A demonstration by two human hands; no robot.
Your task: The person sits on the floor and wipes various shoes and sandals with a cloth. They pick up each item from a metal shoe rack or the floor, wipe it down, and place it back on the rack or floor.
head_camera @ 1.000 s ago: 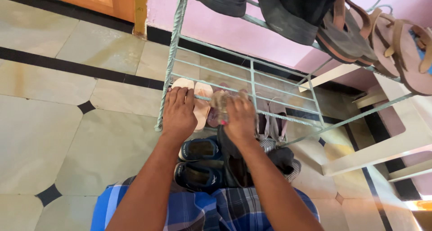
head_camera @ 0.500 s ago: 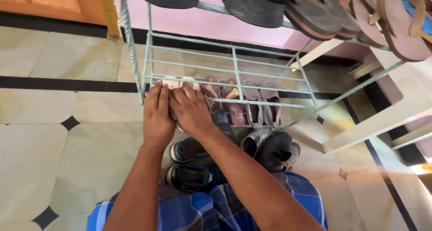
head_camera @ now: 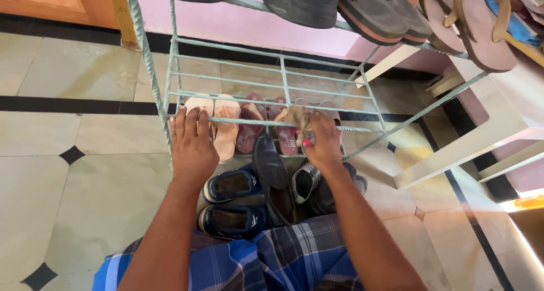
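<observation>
One crumpled cloth (head_camera: 297, 120) sits on the front bar of the pale green metal rack (head_camera: 266, 124), near the middle of its lower shelf, bunched in the right hand (head_camera: 322, 143) with fingers closed around it. Left hand (head_camera: 191, 142) lies flat at the shelf's front left corner, fingers spread over the bar. Below the shelf: peach sandals (head_camera: 222, 126), maroon sandals (head_camera: 266, 126). Navy shoes (head_camera: 229, 203) on the tiled floor (head_camera: 73, 177).

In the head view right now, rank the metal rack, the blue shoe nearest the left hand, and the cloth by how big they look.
1. Metal rack: by far the largest, spanning most of the frame.
2. Blue shoe.
3. Cloth: smallest, but bunched in the right hand and partly hidden, so its full size is unsure.
</observation>
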